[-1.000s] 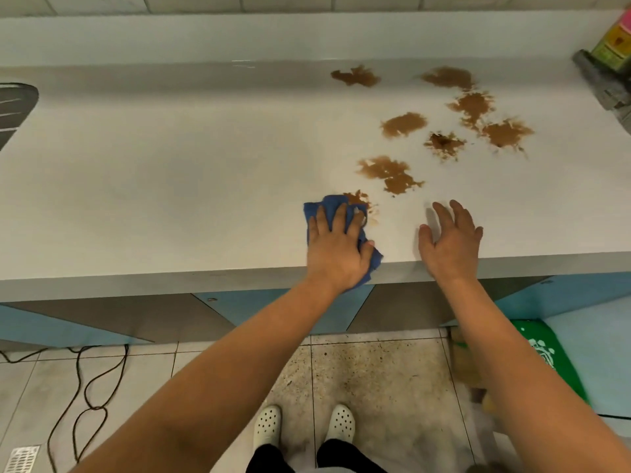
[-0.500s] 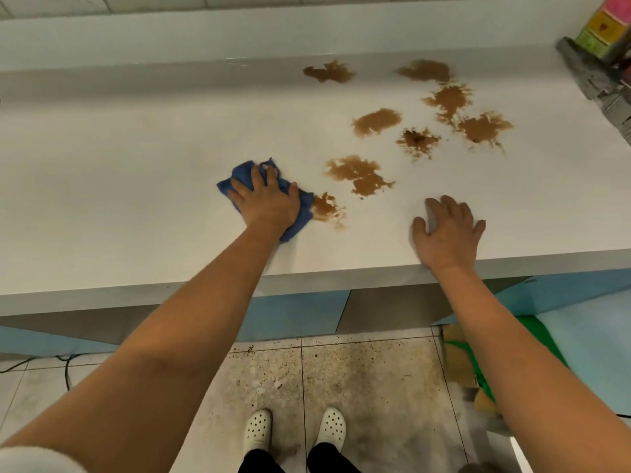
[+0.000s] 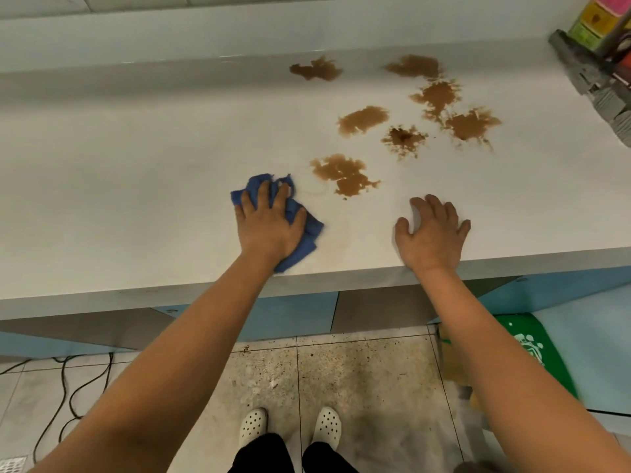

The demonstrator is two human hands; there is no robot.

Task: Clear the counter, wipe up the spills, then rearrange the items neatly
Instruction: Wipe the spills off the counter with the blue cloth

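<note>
The fingers [image 3: 264, 196] of the left hand [image 3: 269, 227] lie fairly straight and slightly spread, pressing a crumpled blue cloth [image 3: 309, 230] flat onto the white surface [image 3: 136, 186] not far from its front edge; the cloth bunches out beyond the fingertips and past the thumb side toward the front. The right hand [image 3: 432, 233] rests palm down on the bare surface just inside the front edge, its fingers [image 3: 438, 208] relaxed, a little apart, and holding nothing. Between and beyond the two hands lies the nearest brown spill [image 3: 343, 174], a ragged puddle just past the cloth toward the back edge, apart from both hands. A faint brownish ring [image 3: 312, 191] marks the surface right beside the cloth. Further back sit more brown spills: one oval patch [image 3: 363, 119], a darker splatter [image 3: 404, 138], a splash with streaks [image 3: 473, 124], a patch [image 3: 437, 95] joined to it by a trail, and two puddles [image 3: 316, 70] [image 3: 413, 66] against the raised back edge. At the back right corner stands a grey object [image 3: 594, 80] with coloured packets [image 3: 597, 18] behind it; what it is cannot be told. Below the front edge are blue cabinet fronts [image 3: 290, 315], a tiled floor [image 3: 358, 377], black cables [image 3: 71, 390] at the left, a green mat [image 3: 532, 346] at the right, and white perforated clogs [image 3: 252, 425].
</note>
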